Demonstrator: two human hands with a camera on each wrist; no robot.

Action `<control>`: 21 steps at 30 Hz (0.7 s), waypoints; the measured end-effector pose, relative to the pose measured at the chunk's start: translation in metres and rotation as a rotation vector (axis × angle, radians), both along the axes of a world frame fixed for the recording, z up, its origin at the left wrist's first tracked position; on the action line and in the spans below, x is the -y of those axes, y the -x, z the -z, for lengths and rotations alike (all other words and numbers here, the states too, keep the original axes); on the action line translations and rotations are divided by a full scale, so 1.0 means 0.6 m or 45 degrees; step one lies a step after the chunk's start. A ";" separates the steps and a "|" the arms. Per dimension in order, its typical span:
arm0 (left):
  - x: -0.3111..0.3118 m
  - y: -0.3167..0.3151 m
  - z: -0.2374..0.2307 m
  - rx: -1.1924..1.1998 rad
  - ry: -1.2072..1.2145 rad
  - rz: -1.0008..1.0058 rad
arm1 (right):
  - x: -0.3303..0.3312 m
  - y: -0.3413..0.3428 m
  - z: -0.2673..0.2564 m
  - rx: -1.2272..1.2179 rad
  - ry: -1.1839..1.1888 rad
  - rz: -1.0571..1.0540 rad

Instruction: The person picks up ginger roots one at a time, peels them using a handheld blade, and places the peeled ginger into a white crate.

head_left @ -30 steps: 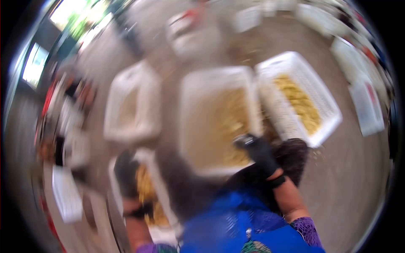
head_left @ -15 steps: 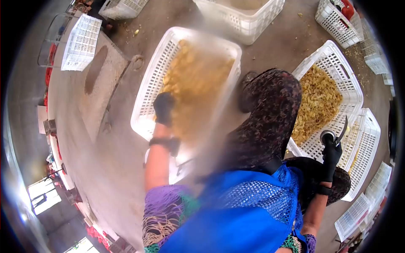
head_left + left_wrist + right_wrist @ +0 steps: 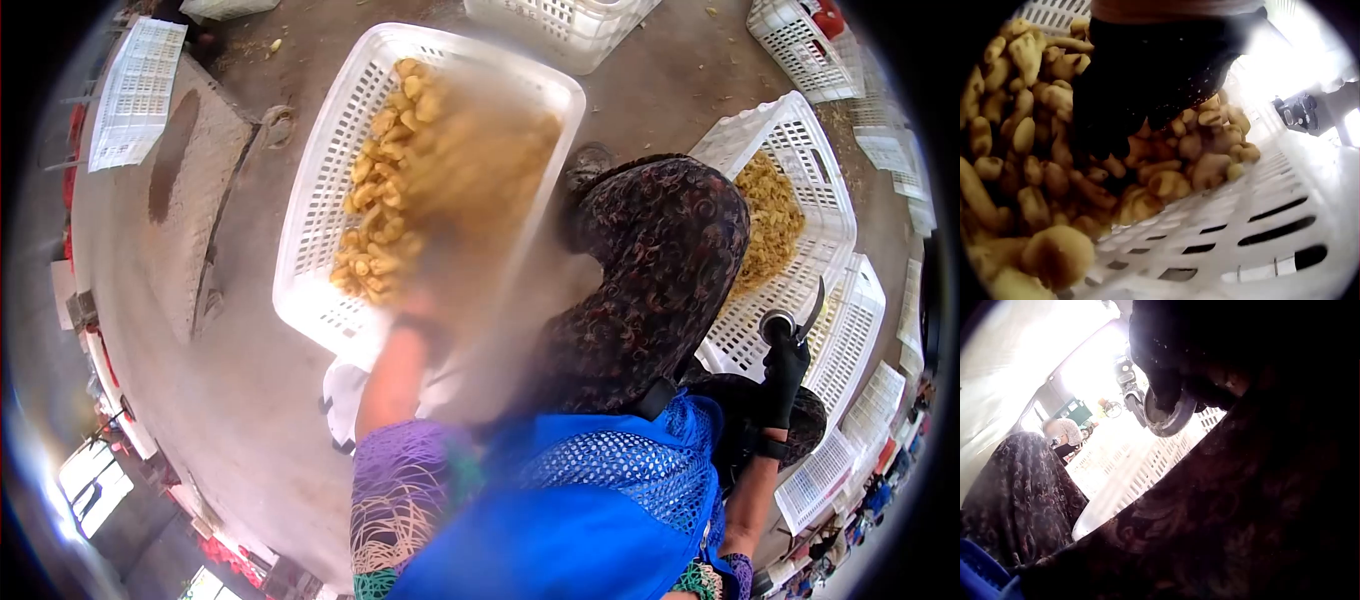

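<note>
Ginger roots: knobbly, pale yellow pieces (image 3: 1025, 125) heaped in a basket in front and to the left of the body, pointing many ways with no shared long axis.
Left hand: the nearer one, black-gloved (image 3: 1147, 75), in among the roots with its fingertips pointing down; pieces lie under and on both sides of them. Whether it grips any, I cannot tell.
Ginger basket: white, perforated (image 3: 318, 200), its long axis slanting from lower left to upper right in the head view; its wall rises close beside the left hand.
Right hand: gloved (image 3: 783, 372), well apart from the ginger, gripping a curved-bladed tool (image 3: 814, 308) with a round metal ring.
In between: a patterned trouser leg (image 3: 660, 260), separating the right hand from the ginger basket.
Right side: a basket (image 3: 815, 165) of yellow scraps (image 3: 772, 215), another white basket (image 3: 860, 320) just beside it.
Unclear: haze blurs the ginger basket's right half in the head view.
</note>
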State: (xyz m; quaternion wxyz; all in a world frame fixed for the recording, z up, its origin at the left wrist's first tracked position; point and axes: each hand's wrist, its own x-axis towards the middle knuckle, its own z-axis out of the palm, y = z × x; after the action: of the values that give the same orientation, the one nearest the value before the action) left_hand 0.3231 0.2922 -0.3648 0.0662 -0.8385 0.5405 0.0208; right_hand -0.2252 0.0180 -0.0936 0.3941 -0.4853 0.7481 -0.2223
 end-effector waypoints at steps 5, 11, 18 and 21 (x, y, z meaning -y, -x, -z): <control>0.028 0.078 -0.050 -0.428 -0.376 0.187 | -0.011 -0.022 -0.026 -0.189 0.061 -0.117; 0.148 0.118 -0.103 -0.772 -0.100 0.298 | -0.048 -0.029 -0.066 -0.273 0.413 -0.810; 0.356 0.255 -0.177 -0.894 0.030 0.558 | -0.025 -0.063 -0.144 -0.124 0.094 -0.212; 0.389 0.278 -0.187 -0.915 0.053 0.632 | -0.033 -0.056 -0.142 -0.160 0.063 -0.235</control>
State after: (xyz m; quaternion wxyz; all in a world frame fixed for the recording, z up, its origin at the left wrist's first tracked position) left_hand 0.1560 0.0586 -0.2526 -0.1400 -0.6238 0.7146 0.2839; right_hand -0.1915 0.0375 -0.0084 0.3533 -0.5747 0.7177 -0.1727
